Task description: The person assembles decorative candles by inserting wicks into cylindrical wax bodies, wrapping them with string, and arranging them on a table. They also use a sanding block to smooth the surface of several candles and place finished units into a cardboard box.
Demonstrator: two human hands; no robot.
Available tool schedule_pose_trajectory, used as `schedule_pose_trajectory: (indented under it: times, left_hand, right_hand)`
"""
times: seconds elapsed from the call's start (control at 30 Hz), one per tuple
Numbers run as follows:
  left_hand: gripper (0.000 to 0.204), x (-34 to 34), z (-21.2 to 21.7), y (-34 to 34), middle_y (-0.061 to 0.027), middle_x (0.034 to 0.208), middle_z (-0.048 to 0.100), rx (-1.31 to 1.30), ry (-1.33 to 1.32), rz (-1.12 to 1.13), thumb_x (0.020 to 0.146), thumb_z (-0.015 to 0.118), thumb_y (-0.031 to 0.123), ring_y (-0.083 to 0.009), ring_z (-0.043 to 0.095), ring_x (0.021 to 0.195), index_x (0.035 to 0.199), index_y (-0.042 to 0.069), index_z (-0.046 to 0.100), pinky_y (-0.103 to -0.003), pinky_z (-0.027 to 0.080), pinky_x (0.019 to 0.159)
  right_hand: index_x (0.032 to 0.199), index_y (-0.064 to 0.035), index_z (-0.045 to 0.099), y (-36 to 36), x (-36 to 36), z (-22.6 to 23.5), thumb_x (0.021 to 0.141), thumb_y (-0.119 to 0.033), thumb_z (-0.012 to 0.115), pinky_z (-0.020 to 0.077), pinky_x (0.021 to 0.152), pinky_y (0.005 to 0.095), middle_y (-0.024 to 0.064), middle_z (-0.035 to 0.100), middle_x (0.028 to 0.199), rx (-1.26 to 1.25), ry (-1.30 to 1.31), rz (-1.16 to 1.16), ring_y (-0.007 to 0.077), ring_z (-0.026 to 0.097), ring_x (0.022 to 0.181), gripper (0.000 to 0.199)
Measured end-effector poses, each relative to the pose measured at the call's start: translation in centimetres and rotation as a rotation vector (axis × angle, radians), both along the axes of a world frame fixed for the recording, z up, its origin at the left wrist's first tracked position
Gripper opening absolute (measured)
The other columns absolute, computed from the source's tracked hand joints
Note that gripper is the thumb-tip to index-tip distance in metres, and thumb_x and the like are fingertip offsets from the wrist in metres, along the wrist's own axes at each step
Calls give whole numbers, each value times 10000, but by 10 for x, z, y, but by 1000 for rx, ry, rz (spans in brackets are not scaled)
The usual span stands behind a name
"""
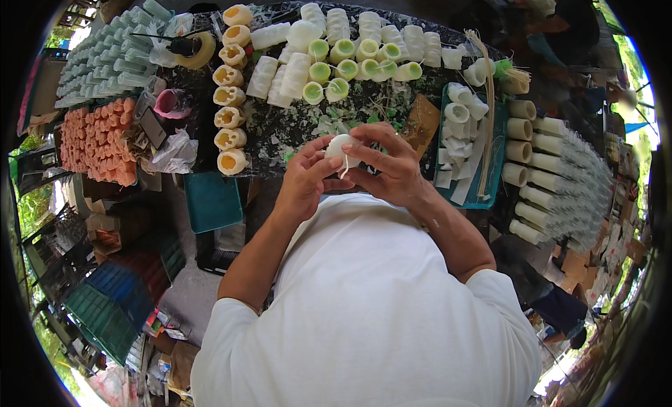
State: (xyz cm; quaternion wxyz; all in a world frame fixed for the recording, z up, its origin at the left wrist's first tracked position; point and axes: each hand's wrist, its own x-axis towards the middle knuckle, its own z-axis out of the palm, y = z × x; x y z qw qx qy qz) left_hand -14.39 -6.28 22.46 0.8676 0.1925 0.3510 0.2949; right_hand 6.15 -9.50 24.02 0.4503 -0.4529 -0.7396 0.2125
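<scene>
Open-air candle workshop — worktable (280, 137) crowded with wax moulds (294, 74), orange candles (98, 141), stacked crates (115, 302)

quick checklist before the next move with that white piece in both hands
1. Both hands on white piece: ok, left hand and right hand grip it.
2. White strip hanging from it is free: ok.
3. Piece held above the table, apart from it: cannot tell.
4. Teal tray with white pieces beside right hand: ok.
5. Green-filled cups upright: not ok, they lie on their sides.
</scene>
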Motion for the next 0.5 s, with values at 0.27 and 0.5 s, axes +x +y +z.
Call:
schedule_pose_trajectory:
  times: [0.27, 0.5]
  left_hand:
    - [607, -2, -13, -5, -111, 1238, 635, -54, 45, 129, 913, 757, 162, -206, 665, 1129, 1433, 23, 477, -432, 634, 882]
    - [588, 1, -20, -5, -109, 1250, 641, -90, 71, 197, 921, 744, 168, -198, 669, 1106, 1419, 28, 463, -408, 622, 884]
  right_hand:
    - [1284, -8, 665, 14, 22, -23, 827, -234, 882, 546, 915, 364, 126, 717, 1106, -371, 370, -60, 231, 682, 1007, 554]
    - [1195, -45, 707, 28, 12, -17, 762, -286, 936, 584, 817, 403, 169, 703, 1118, -124, 54, 74, 323, 706, 972, 546]
